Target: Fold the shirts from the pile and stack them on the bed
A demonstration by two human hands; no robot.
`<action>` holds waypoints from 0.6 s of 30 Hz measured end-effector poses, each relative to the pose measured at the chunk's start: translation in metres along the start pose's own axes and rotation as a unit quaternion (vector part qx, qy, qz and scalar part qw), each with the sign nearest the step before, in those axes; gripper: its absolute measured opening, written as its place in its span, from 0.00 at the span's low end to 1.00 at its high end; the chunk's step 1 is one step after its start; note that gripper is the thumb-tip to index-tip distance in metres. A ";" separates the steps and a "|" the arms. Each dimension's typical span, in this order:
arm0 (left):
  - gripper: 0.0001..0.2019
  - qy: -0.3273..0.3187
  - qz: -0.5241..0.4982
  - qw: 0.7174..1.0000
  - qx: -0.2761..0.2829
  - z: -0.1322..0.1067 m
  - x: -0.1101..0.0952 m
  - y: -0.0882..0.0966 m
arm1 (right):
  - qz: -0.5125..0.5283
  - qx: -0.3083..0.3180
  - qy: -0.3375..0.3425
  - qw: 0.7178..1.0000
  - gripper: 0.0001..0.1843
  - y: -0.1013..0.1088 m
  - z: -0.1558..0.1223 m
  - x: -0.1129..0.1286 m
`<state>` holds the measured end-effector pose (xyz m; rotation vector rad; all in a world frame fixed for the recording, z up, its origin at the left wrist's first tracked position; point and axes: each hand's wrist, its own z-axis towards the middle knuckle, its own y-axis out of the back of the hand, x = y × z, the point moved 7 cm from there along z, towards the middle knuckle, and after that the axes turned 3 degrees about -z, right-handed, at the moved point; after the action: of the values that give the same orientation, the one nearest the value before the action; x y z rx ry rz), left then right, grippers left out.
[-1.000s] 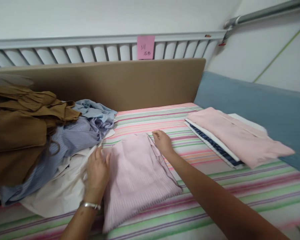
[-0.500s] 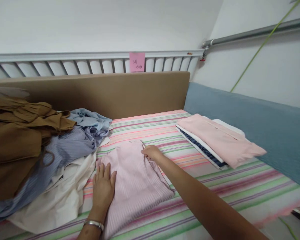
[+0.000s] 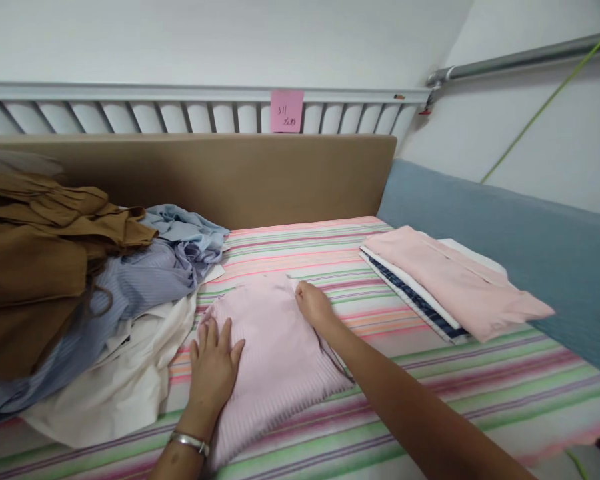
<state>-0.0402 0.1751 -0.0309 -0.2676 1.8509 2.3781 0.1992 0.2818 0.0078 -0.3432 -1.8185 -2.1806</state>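
Note:
A folded pale pink ribbed garment (image 3: 275, 353) lies on the striped bed sheet (image 3: 430, 380) in front of me. My left hand (image 3: 213, 367) lies flat and open on its left edge, fingers stretched forward; a silver bracelet is on that wrist. My right hand (image 3: 313, 305) rests at the garment's far right corner with the fingers curled down onto the fabric edge; whether it pinches the cloth I cannot make out.
A heap of unfolded clothes sits at the left: brown (image 3: 35, 260), lavender-blue (image 3: 145, 280) and white (image 3: 115, 380). A stack of folded garments with a pink one on top (image 3: 450, 280) lies at the right. A tan headboard (image 3: 230, 173) and blue padding (image 3: 520, 233) border the bed.
My left hand slid from the garment's left side onto it and flattened. My right hand stayed at the far right corner. The view shifted with my head.

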 end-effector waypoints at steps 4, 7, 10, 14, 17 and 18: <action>0.26 0.004 0.008 1.000 -0.007 0.000 -0.002 0.008 | -0.006 0.006 -0.013 1.000 0.10 -0.008 -0.004 -0.005; 0.27 0.012 0.003 1.000 -0.025 0.000 -0.005 0.022 | -0.019 -0.032 0.032 0.999 0.17 0.006 -0.010 0.011; 0.28 -0.013 -0.003 0.999 -0.040 0.000 -0.014 0.030 | -0.019 -0.040 0.151 0.988 0.23 0.006 -0.022 0.036; 0.28 -0.052 -0.011 0.999 0.007 -0.002 -0.024 0.013 | -0.031 0.071 0.178 0.981 0.29 -0.030 -0.028 0.038; 0.28 -0.048 -0.025 0.998 0.022 -0.001 -0.022 0.009 | -0.025 0.108 0.152 0.982 0.31 -0.037 -0.023 0.032; 0.28 -0.045 -0.034 0.998 0.015 -0.002 -0.019 0.013 | -0.016 0.112 0.147 0.983 0.31 -0.030 -0.023 0.031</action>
<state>-0.0235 0.1703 -0.0153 -0.2137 1.8074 2.2758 0.1596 0.2626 -0.0127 0.0564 -1.8823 -1.8989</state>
